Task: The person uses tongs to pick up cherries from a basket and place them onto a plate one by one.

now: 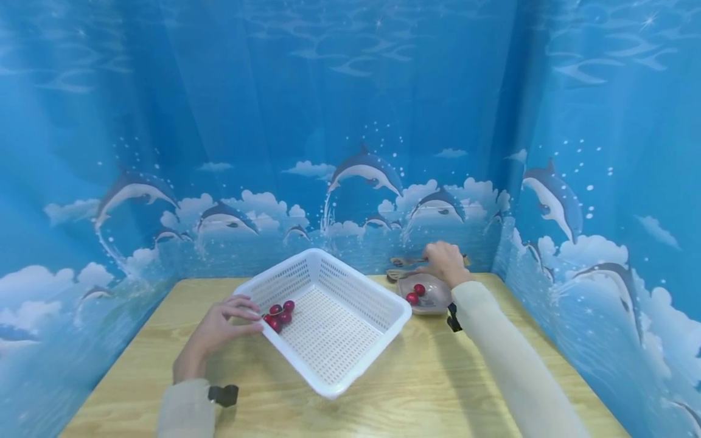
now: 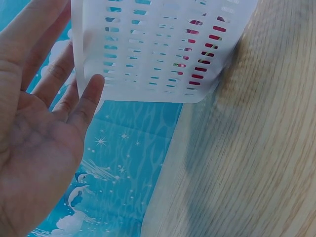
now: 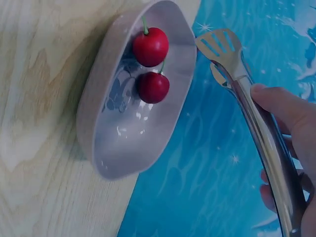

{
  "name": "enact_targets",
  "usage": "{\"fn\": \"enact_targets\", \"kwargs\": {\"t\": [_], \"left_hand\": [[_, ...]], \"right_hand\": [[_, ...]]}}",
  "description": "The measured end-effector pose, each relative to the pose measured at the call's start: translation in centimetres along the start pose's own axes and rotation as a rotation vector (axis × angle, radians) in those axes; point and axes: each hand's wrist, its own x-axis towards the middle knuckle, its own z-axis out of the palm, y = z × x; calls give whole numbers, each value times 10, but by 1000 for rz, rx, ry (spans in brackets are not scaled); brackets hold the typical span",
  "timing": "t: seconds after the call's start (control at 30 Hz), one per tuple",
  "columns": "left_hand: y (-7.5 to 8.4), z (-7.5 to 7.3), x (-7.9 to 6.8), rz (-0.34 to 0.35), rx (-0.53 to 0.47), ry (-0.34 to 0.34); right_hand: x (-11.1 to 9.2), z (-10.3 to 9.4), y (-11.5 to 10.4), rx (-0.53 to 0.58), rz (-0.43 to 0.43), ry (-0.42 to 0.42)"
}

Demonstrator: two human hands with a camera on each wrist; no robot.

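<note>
My left hand (image 1: 221, 325) holds the left rim of a white perforated plastic basket (image 1: 356, 304), its fingers on both sides of the edge. Several red cherries (image 1: 278, 316) lie in the basket's left corner, close to those fingers. My right hand (image 1: 446, 263) grips metal tongs (image 3: 269, 148), whose slotted tip (image 3: 219, 47) is near the far rim of a shallow pale bowl (image 3: 131, 143). In the right wrist view, two cherries (image 3: 153, 88) with green stems lie in that bowl; nothing sits between the tong tips.
The bowl stands on the wooden table (image 1: 383, 389), just right of the basket. A blue curtain (image 1: 339, 121) printed with dolphins hangs behind the table and along both sides. Dark wrist straps (image 1: 224, 395) show at the sleeves.
</note>
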Motion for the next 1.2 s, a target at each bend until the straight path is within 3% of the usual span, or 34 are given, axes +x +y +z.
{"fn": "enact_targets", "kwargs": {"t": [0.23, 0.43, 0.57, 0.87, 1.2], "left_hand": [[-2, 0, 1, 10, 15, -2], [-3, 1, 1, 17, 11, -3], [-3, 1, 2, 10, 11, -2], [3, -2, 1, -2, 10, -2], [4, 0, -1, -15, 17, -3]], "right_hand": [[11, 13, -21, -64, 42, -70], [13, 16, -31, -56, 55, -135], [9, 8, -32, -36, 25, -110], [-18, -10, -11, 40, -58, 80], [-50, -12, 21, 6, -53, 47]]}}
